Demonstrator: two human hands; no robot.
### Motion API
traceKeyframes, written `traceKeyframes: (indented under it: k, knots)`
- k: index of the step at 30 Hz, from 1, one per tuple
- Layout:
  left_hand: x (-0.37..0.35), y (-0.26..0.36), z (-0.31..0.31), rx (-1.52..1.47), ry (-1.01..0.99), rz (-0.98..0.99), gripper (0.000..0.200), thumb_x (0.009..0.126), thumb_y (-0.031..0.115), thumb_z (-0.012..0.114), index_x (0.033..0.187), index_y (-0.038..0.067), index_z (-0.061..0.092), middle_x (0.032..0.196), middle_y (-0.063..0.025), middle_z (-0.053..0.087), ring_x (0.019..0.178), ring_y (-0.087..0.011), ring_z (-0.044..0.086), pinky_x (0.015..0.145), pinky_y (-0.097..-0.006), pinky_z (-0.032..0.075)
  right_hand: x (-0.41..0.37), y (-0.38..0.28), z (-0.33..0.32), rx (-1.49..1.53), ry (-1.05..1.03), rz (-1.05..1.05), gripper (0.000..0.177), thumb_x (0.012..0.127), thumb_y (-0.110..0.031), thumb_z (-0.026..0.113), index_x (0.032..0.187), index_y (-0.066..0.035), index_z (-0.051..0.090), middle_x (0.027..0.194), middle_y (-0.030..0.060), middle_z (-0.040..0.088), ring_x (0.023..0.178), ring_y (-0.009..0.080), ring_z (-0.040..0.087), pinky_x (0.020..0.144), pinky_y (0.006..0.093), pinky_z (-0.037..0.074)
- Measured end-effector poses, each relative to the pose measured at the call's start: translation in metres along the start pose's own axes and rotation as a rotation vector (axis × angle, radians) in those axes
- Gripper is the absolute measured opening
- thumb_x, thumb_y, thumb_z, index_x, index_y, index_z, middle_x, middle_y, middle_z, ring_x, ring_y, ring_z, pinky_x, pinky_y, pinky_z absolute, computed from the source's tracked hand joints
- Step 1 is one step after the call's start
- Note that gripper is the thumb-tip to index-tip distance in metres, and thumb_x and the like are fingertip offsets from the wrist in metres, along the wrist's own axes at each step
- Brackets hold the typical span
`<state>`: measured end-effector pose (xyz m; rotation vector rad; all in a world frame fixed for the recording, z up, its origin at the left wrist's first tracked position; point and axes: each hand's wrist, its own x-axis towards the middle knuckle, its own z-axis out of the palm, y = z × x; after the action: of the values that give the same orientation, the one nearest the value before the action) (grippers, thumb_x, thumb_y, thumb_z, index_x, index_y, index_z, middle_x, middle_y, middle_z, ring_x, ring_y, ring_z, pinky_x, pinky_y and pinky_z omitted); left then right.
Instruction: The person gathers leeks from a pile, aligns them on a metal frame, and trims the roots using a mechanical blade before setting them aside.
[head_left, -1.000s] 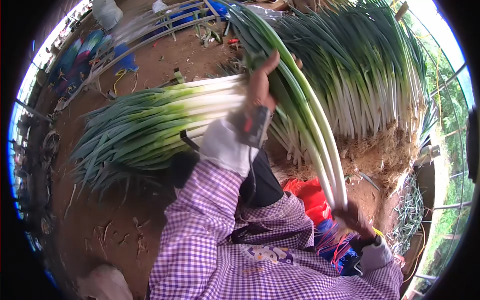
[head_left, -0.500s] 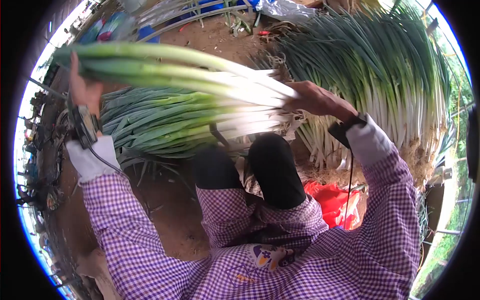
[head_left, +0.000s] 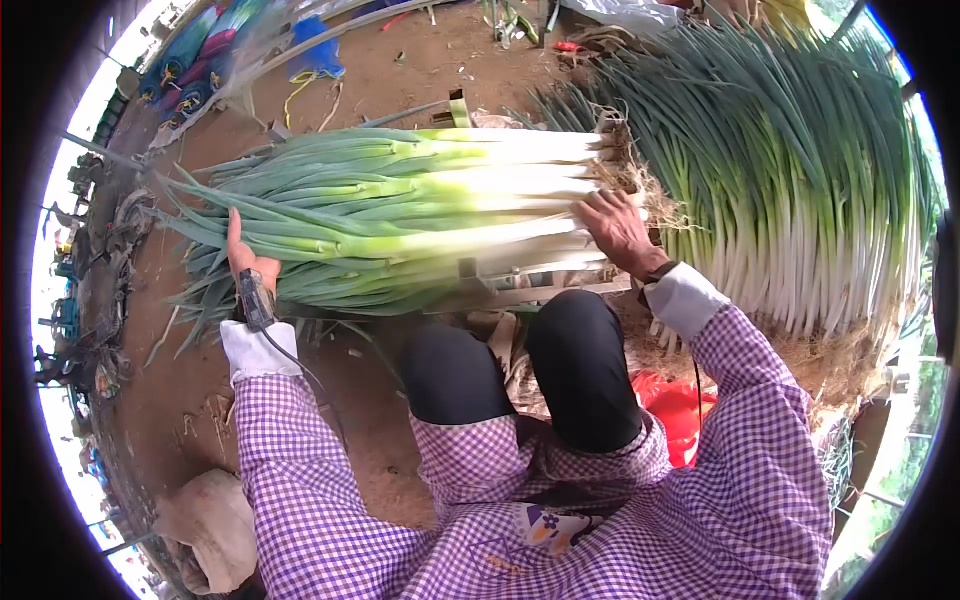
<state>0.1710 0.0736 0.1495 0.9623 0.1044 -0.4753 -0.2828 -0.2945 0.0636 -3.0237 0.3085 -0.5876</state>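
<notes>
A pile of long green onions [head_left: 400,185] lies sideways in front of my knees, green leaves to the left and white stems with roots to the right. My left hand [head_left: 250,262] is at the leafy end, thumb raised and the other fingers partly hidden by leaves. Over the white stems near the roots rests my right hand [head_left: 615,232], its fingers curved down on the stalks. Whether either hand grips a stalk cannot be made out.
A larger heap of green onions [head_left: 800,190] stands at the right. Near my right knee is a red plastic bag [head_left: 672,415]. A pale sack [head_left: 210,530] lies at the lower left, and a blue bag [head_left: 318,48] at the upper left.
The bunch held up between my hands has come down onto the pile. Both hands are lower, the left also farther right, and the right has loosened from its wrap around the stem ends.
</notes>
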Motion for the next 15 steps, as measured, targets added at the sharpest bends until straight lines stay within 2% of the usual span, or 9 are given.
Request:
traceKeyframes:
  k: [3,5,6,9,10,13,14,15]
  knots:
    - [0.007,0.012,0.002,-0.015,-0.055,0.066,0.062,0.097,0.044,0.070,0.143,0.006,0.053,0.146,-0.0134,0.056,0.133,-0.0354,0.053,0.114,-0.0577,0.041,0.003,-0.004,0.002,0.001,-0.015,0.038,0.033,0.084,-0.006,0.062,0.117,-0.009,0.062,0.109,0.0113,0.062,0.108,0.0300,0.059,0.093,0.0439,0.044]
    - [-0.001,0.009,0.005,0.014,-0.111,0.124,0.064,0.099,0.046,0.068,0.145,0.006,0.051,0.148,-0.0137,0.054,0.134,-0.0351,0.052,0.114,-0.0570,0.040,-0.001,-0.016,0.008,-0.066,0.014,0.103,0.033,0.086,-0.007,0.058,0.119,-0.008,0.061,0.113,0.0122,0.061,0.112,0.0320,0.058,0.096,0.0451,0.044]
    - [-0.001,0.003,0.001,0.030,-0.076,0.101,0.066,0.100,0.051,0.064,0.147,0.007,0.048,0.149,-0.0140,0.052,0.135,-0.0346,0.050,0.115,-0.0557,0.039,-0.005,-0.022,0.012,-0.097,0.030,0.140,0.033,0.087,-0.008,0.057,0.120,-0.008,0.061,0.115,0.0127,0.061,0.114,0.0329,0.057,0.098,0.0458,0.043]
    - [-0.006,-0.015,-0.016,0.030,-0.040,0.095,0.068,0.101,0.053,0.061,0.148,0.006,0.047,0.150,-0.0140,0.052,0.135,-0.0341,0.050,0.115,-0.0552,0.039,-0.017,-0.027,0.015,-0.097,0.106,0.092,0.036,0.090,-0.011,0.053,0.125,-0.006,0.061,0.123,0.0152,0.060,0.118,0.0353,0.056,0.103,0.0481,0.041]
    - [-0.008,-0.017,-0.017,0.047,-0.036,0.115,0.070,0.101,0.056,0.059,0.148,0.006,0.048,0.149,-0.0141,0.053,0.134,-0.0339,0.051,0.115,-0.0535,0.039,-0.021,-0.027,0.013,-0.074,0.071,0.104,0.040,0.091,-0.012,0.053,0.129,-0.006,0.059,0.129,0.0172,0.058,0.123,0.0356,0.054,0.109,0.0505,0.038]
    - [-0.003,-0.018,-0.020,0.071,-0.016,0.192,0.072,0.100,0.060,0.056,0.147,0.006,0.049,0.147,-0.0135,0.053,0.127,-0.0334,0.056,0.109,-0.0506,0.047,-0.025,-0.028,0.010,-0.087,0.076,0.087,0.039,0.091,-0.011,0.053,0.129,-0.005,0.058,0.131,0.0169,0.057,0.128,0.0362,0.051,0.112,0.0515,0.037]
    - [0.003,-0.016,-0.029,0.111,0.025,0.258,0.073,0.099,0.051,0.065,0.147,0.000,0.044,0.144,-0.0172,0.054,0.120,-0.0325,0.061,0.100,-0.0494,0.054,-0.025,-0.029,0.009,-0.095,0.075,0.094,0.039,0.092,-0.011,0.053,0.130,-0.005,0.057,0.131,0.0166,0.057,0.129,0.0360,0.051,0.113,0.0517,0.036]
    - [-0.002,-0.017,-0.020,0.179,0.182,0.339,0.073,0.097,0.046,0.069,0.145,-0.002,0.042,0.143,-0.0187,0.054,0.118,-0.0321,0.062,0.097,-0.0492,0.055,-0.025,-0.030,0.009,-0.103,0.076,0.101,0.040,0.092,-0.010,0.053,0.131,-0.006,0.057,0.132,0.0164,0.057,0.130,0.0358,0.051,0.114,0.0519,0.036]
